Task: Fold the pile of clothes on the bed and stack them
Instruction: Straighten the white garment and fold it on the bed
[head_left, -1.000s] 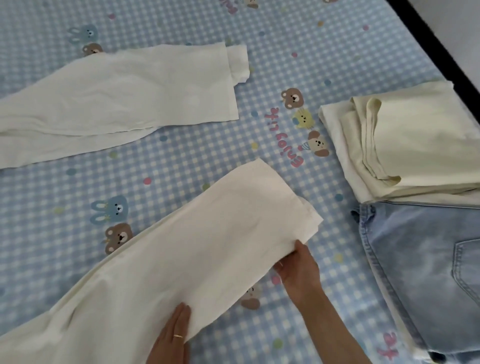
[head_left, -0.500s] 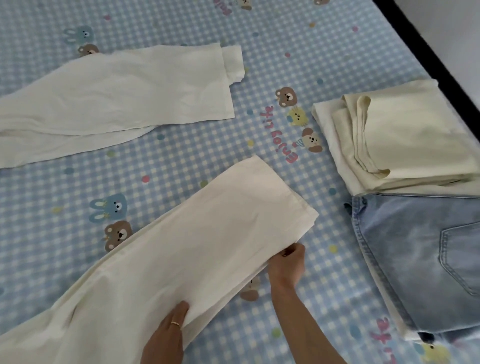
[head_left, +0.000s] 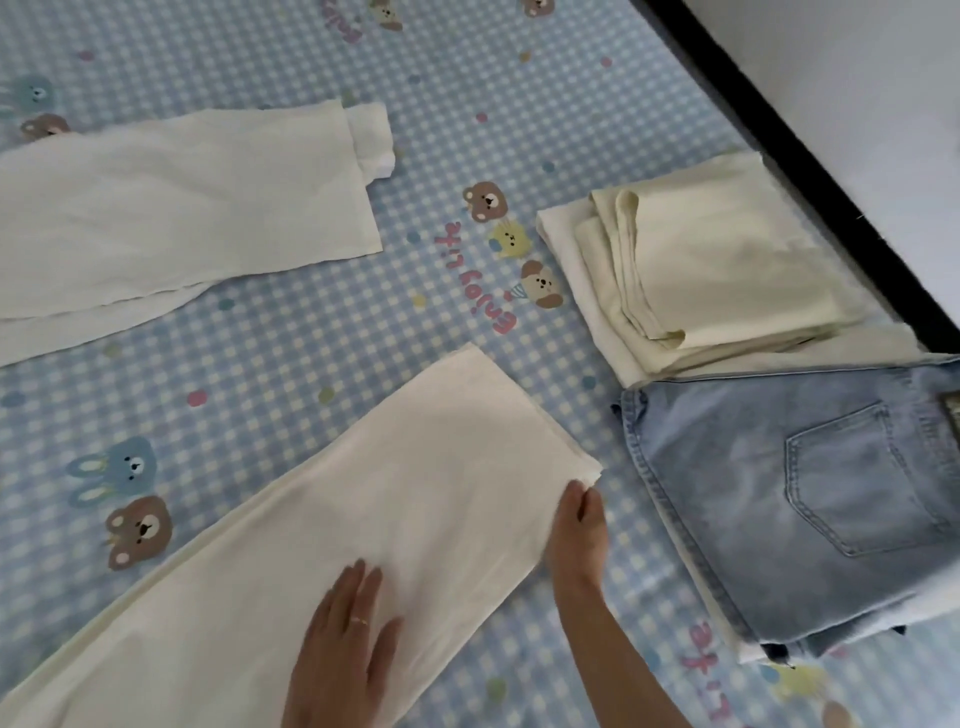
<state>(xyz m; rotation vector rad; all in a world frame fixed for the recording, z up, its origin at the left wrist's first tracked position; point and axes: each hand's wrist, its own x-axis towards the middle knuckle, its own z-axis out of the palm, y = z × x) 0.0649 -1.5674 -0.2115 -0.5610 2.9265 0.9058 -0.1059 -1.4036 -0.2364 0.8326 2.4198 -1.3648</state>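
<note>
Four garments lie on the blue checked bed sheet (head_left: 291, 364), which is printed with bears and rabbits. The near cream garment (head_left: 363, 525) stretches from the near left corner toward the middle, its squared end pointing right and far. The left hand (head_left: 345, 644) rests flat on it with straight, slightly spread fingers (a ring shows on one finger), pressing the cloth down. The right hand (head_left: 576, 530) is at the garment's right near corner, fingers on the cloth edge; whether they pinch the hem or only touch it cannot be told. The two hands are apart, both on this one piece.

A second cream garment (head_left: 176, 208) lies flat at far left, well apart from the first, with a narrower layer showing past its right end. At right, one folded pale yellow garment (head_left: 727, 265) lies near the bed's dark edge (head_left: 810, 161), on top of a whiter folded layer. Just near of it lies one folded pair of light blue jeans (head_left: 779, 493), back pocket up, touching the yellow pile.
</note>
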